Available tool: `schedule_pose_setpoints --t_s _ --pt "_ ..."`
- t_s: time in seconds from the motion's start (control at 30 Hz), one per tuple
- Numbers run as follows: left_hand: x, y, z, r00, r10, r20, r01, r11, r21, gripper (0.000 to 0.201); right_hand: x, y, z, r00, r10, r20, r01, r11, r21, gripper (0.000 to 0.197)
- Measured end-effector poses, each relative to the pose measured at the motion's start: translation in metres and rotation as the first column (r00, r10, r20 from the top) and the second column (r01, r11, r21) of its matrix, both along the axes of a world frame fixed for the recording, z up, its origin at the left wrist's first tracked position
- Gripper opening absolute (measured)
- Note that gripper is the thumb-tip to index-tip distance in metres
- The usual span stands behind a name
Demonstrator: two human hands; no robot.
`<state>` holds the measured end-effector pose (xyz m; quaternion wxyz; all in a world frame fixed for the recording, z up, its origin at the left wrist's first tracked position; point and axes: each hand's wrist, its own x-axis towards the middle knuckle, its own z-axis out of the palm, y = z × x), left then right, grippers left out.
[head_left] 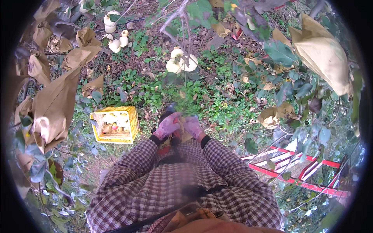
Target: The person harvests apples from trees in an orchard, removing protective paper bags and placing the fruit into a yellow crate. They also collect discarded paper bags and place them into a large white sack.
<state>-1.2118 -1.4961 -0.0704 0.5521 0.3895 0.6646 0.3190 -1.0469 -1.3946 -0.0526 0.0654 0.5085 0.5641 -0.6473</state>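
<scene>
In front of my waist, my left hand [168,126] and my right hand [192,126] are close together, both in pinkish-purple gloves. Between them is a crumpled brown paper bag [184,133], with the fingers of both hands closed on it. Whether a fruit is inside the bag cannot be seen. A cluster of pale, apple-like fruits [189,63] hangs from a thin branch just beyond my hands. To the left of them stands a yellow plastic crate [134,123], holding several pale fruits and a reddish one.
Brown paper bags hang among the branches on the left [58,105] and at the upper right [324,54]. More pale fruits [115,46] hang at the upper left. A red-and-white ladder [297,179] lies or leans at the right. Leafy weeds [143,89] cover the ground ahead.
</scene>
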Motion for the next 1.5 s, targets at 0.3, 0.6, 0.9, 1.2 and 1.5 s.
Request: schedule_pose_setpoints --t_s 0.3,0.6,0.9,1.2,1.5 --pt "0.014 0.111 0.180 0.933 0.007 0.359 -0.129 0.939 0.318 0.079 -0.015 0.103 0.192 0.820 -0.333 -0.465 0.350 0.935 -0.053 0.021" --pt "-0.031 0.226 0.219 0.886 0.432 0.169 -0.464 0.831 0.308 0.029 -0.009 0.192 0.222 0.720 -0.277 -0.636 0.645 0.606 0.466 0.031" --pt "-0.020 0.334 0.234 0.858 0.295 -0.421 -0.154 0.929 0.336 0.045 -0.062 0.342 0.213 0.978 -0.108 -0.179 0.198 0.208 0.958 0.047" --pt "-0.035 0.367 0.141 0.555 0.243 -0.795 0.182 0.897 0.402 0.029 -0.055 0.374 0.148 0.946 -0.084 -0.312 0.316 0.446 0.837 0.042" --pt "-0.041 0.357 0.145 0.608 0.131 -0.783 0.167 0.943 0.287 0.029 -0.032 0.358 0.127 0.897 -0.235 -0.375 0.442 0.462 0.769 0.040"
